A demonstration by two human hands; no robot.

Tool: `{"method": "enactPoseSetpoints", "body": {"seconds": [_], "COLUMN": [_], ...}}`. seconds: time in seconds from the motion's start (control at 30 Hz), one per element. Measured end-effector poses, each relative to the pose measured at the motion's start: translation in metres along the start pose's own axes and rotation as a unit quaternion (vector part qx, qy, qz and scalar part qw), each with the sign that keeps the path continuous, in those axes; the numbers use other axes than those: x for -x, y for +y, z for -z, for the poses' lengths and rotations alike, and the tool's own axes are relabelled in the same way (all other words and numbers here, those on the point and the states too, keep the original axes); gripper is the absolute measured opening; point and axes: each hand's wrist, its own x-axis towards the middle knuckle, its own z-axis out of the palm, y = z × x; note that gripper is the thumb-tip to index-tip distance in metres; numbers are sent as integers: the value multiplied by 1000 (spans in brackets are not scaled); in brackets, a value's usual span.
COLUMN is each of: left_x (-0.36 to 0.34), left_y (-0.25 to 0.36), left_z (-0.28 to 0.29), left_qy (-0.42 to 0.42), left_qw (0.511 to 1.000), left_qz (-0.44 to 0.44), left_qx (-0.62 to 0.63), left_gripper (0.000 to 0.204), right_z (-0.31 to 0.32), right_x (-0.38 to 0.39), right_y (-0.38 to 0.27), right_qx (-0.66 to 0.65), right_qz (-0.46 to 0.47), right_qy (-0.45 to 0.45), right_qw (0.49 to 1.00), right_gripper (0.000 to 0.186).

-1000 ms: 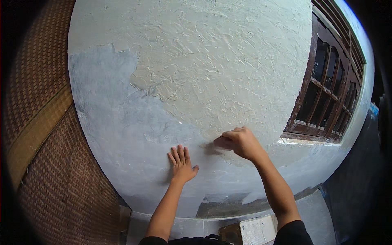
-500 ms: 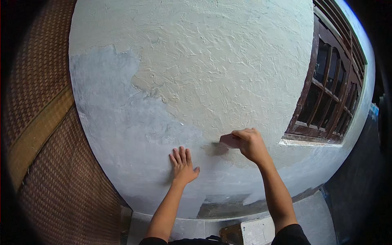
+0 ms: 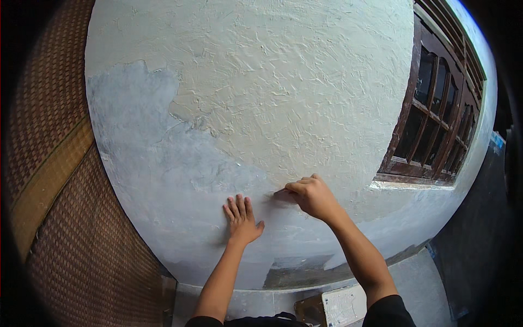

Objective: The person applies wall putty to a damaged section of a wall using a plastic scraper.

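Observation:
A wall carries rough cream coating (image 3: 272, 92) above and a smooth grey-white surface (image 3: 163, 163) below, with a ragged border between them. My left hand (image 3: 243, 222) rests flat on the grey part, fingers spread and holding nothing. To its right, my right hand (image 3: 316, 197) is closed around a flat, reddish-brown scraper (image 3: 282, 195). Its edge lies at the wall near the border of the two surfaces. My fingers cover much of the scraper, so its full shape is hidden.
Woven brown panels (image 3: 81, 240) with a wooden strip (image 3: 52, 188) stand at the left. A dark wooden window (image 3: 427, 120) is set into the wall at the right. Below me, a box with a white top (image 3: 344, 306) sits on the grey tiled floor (image 3: 411, 283).
My right hand has moved left with the scraper, closer to my left hand, and the scraper now appears more edge-on. My left hand keeps its place on the wall.

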Motion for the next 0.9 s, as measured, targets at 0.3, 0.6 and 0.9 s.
{"method": "enactPoseSetpoints", "body": {"seconds": [0.3, 0.6, 0.9], "left_x": [1, -1, 1], "left_y": [-5, -4, -7], "left_z": [-8, -11, -7], "left_qy": [36, 38, 20], "left_qw": [999, 998, 999], "left_qz": [-31, -36, -24], "left_qx": [-19, -20, -13], "left_gripper": [107, 106, 105], "right_z": [14, 18, 33], "right_x": [-3, -6, -9], "right_y": [3, 17, 10], "right_qx": [8, 77, 38], "right_qz": [1, -9, -55], "right_qy": [-3, -65, -33], "right_qw": [1000, 995, 997], "right_gripper": [10, 16, 13]}}
